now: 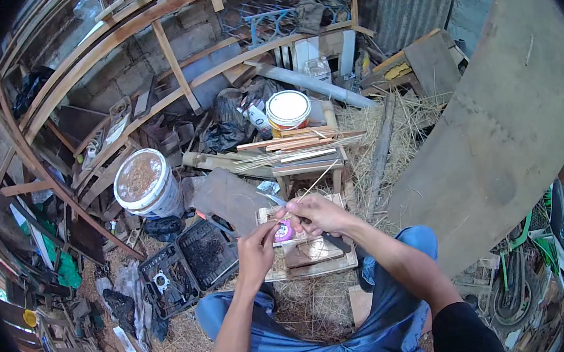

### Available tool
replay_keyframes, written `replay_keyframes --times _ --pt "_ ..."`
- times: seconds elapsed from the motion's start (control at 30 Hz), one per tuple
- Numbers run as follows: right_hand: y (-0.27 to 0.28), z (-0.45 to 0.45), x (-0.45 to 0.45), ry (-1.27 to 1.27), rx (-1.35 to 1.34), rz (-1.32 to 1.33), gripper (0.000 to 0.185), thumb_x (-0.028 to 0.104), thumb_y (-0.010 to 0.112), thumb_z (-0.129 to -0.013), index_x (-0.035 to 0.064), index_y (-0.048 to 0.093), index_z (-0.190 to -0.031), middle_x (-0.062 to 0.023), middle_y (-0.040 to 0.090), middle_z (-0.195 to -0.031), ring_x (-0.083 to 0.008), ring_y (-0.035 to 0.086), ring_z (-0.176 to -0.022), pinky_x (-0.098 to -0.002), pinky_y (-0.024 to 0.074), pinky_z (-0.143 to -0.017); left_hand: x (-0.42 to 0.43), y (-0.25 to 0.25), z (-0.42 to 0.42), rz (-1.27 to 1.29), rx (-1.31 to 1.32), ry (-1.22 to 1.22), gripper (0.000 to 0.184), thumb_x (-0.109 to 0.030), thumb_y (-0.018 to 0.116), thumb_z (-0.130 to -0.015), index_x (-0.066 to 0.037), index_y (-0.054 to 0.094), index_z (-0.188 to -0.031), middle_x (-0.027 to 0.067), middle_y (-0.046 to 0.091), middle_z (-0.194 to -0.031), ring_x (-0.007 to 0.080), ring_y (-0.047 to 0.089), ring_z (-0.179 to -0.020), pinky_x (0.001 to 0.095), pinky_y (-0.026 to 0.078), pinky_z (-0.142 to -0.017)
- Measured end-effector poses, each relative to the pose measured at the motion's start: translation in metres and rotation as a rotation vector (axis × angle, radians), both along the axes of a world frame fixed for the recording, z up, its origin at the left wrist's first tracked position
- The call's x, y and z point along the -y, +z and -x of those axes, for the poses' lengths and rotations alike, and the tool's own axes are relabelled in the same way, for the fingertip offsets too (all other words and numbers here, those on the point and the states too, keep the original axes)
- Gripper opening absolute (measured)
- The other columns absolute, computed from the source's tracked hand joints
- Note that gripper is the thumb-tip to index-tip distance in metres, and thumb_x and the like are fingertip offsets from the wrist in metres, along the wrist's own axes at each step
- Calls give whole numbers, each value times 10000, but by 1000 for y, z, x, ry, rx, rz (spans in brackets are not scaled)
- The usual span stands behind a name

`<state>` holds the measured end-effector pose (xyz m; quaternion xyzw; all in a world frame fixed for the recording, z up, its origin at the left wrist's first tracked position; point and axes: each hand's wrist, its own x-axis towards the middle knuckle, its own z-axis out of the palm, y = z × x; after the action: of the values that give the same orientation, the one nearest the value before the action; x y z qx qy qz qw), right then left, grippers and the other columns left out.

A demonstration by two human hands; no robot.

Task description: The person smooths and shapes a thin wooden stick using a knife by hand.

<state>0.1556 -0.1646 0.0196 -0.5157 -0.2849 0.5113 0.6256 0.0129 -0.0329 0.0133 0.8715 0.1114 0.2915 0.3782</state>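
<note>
My right hand point(316, 215) is closed round a knife, whose pale blade point(270, 199) points up and left and whose dark handle point(336, 242) sticks out below the hand. Close beside it, my left hand point(258, 249) pinches something thin near the blade; its far end is too small to make out. A thin light strip point(319, 178) rises from near my right hand. Beneath both hands lies a low wooden board point(274, 272) with a round pink object point(282, 231) and a brown wooden block point(313, 252) on it.
Wooden strips point(292, 141) lie on a small stool point(308, 166) ahead. Left of it are a white bucket point(143, 179) and an open black tool case point(189, 266). A lidded tub point(288, 109) stands behind the stool. A large flat panel point(481, 129) leans at right.
</note>
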Motion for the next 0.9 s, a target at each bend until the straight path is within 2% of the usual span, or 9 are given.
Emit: replay_keyframes --times 0.27,0.3,0.37,0.4,0.43,0.6,0.67,0.73,0.9 --pt "20 -40 31 -228 87 177 468 407 523 -936 -26 602 -1092 21 489 -636 -38 337 -466 -199 244 -386 -12 -1 11 -14 19 -42 92 -31 638 -827 11 669 -903 160 631 -712 205 598 -580 292 452 -552" --pt "24 -44 37 -305 116 233 478 413 537 -926 -31 593 -1095 23 480 -634 -37 328 -462 -198 240 -383 -15 -1 14 -21 -18 -35 95 -30 635 -829 9 665 -911 171 649 -772 255 631 -642 312 475 -581" --pt "18 -68 47 -535 106 203 346 326 463 -976 2 577 -1013 58 436 -636 -8 310 -446 -177 211 -365 -21 -1 22 -26 -32 -8 87 -40 631 -838 14 657 -901 179 661 -801 300 656 -674 330 491 -598" --pt "15 -91 61 -677 17 152 250 183 426 -954 -5 587 -983 36 481 -661 -29 340 -455 -187 247 -379 -26 2 25 -25 -28 4 87 -40 631 -838 14 657 -901 179 661 -801 300 656 -674 330 491 -598" --pt "17 -103 74 -740 134 104 254 191 423 -955 0 588 -981 30 490 -680 -30 342 -455 -188 249 -376 -33 6 28 35 -64 70 83 -46 633 -840 14 656 -893 177 654 -778 296 648 -654 331 488 -589" --pt "24 -46 52 -352 245 170 435 327 427 -991 -7 498 -1260 26 483 -628 -32 356 -459 -185 273 -386 -27 -8 11 -22 33 98 91 -64 629 -850 10 634 -903 177 638 -751 307 635 -633 355 487 -574" --pt "10 2 21 -182 272 75 425 317 446 -986 5 494 -1270 12 511 -636 -34 372 -462 -190 273 -382 -17 -13 1 -114 77 51 96 -43 623 -845 -1 622 -932 175 643 -790 321 644 -682 374 493 -590" --pt "11 23 0 -106 66 -87 435 340 467 -978 1 513 -1246 7 519 -640 -34 362 -451 -193 262 -373 -6 -8 -2 -176 110 18 131 -11 623 -828 -14 621 -959 168 649 -829 328 650 -736 386 499 -609" --pt "17 -11 6 -279 -29 29 412 341 456 -979 -23 550 -1149 12 497 -638 -48 325 -434 -192 252 -378 -11 -4 4 -278 87 24 168 29 617 -805 -20 627 -965 164 655 -838 326 650 -755 384 501 -615"
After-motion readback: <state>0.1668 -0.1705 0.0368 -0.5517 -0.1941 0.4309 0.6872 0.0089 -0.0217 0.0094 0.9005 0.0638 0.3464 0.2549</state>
